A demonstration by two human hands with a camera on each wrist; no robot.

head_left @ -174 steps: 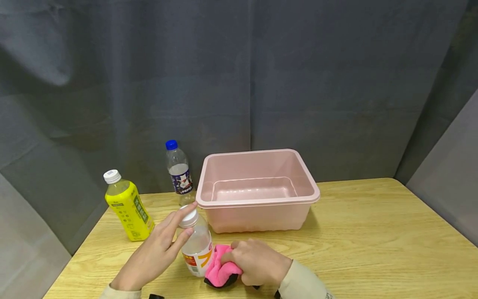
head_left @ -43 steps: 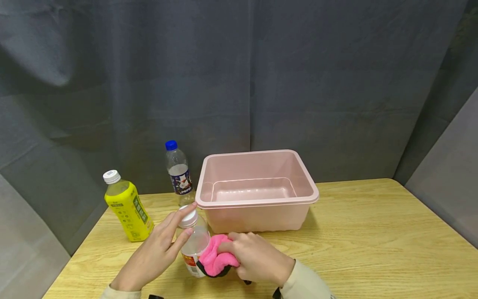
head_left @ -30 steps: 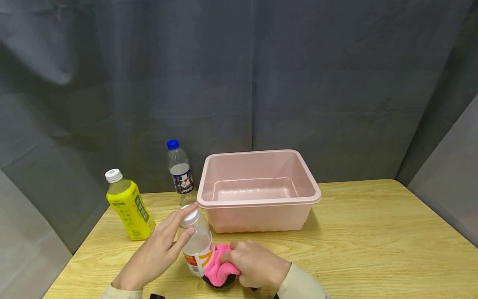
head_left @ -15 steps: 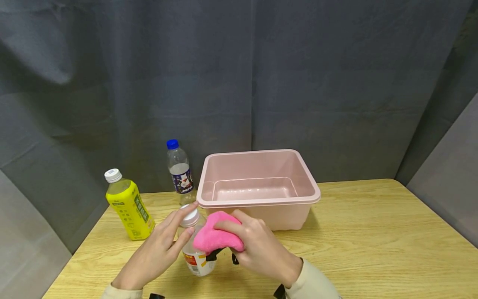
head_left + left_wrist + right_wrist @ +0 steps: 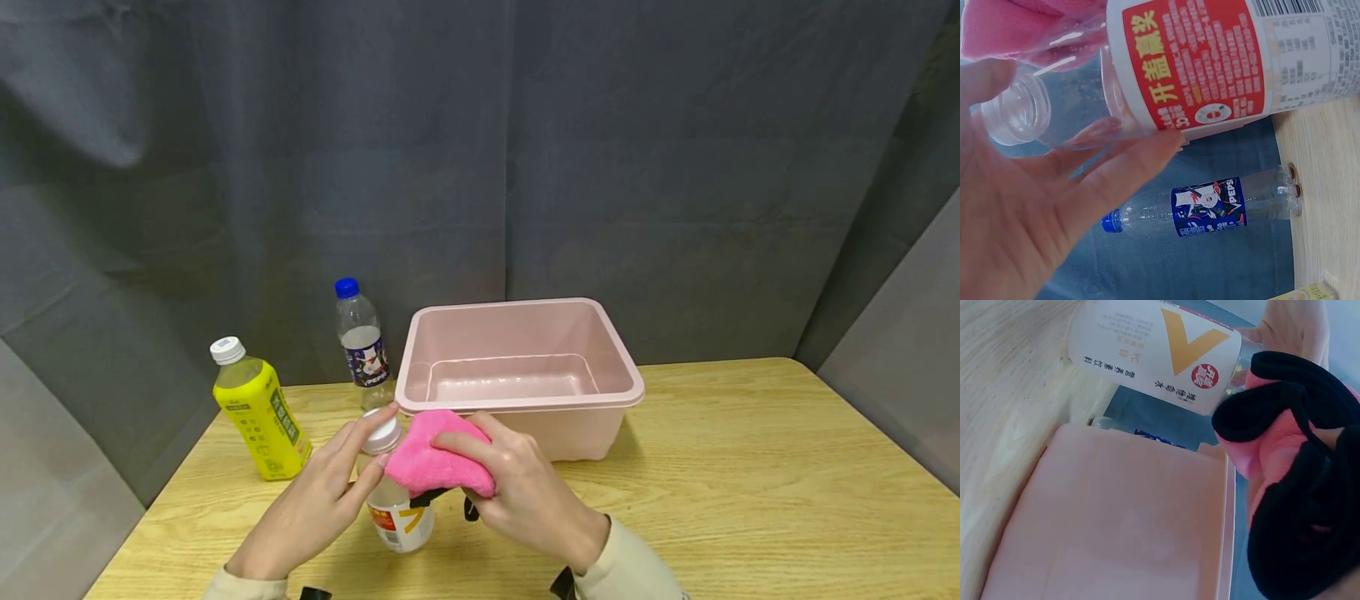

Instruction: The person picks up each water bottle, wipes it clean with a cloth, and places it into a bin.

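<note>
A clear plastic bottle (image 5: 402, 531) with a white cap and a white, red and orange label stands upright on the table. My left hand (image 5: 318, 492) holds it around the neck and shoulder, thumb on the near side, as the left wrist view shows. My right hand (image 5: 517, 483) grips a folded pink cloth (image 5: 435, 454) with black edging. The cloth lies against the right side of the bottle's upper part and covers some of it. In the right wrist view, the black edge (image 5: 1254, 412) of the cloth touches the bottle's shoulder.
Behind the hands sits a pink plastic basin (image 5: 517, 404) with a bare floor. A clear Pepsi bottle (image 5: 366, 358) with a blue cap stands to its left. Farther left is a yellow-wrapped bottle (image 5: 262, 417). A dark curtain (image 5: 675, 167) hangs behind the wooden table (image 5: 750, 483).
From low on the bottle's label, my right hand has moved the cloth up to the bottle's shoulder. My left hand and the bottle have stayed in place.
</note>
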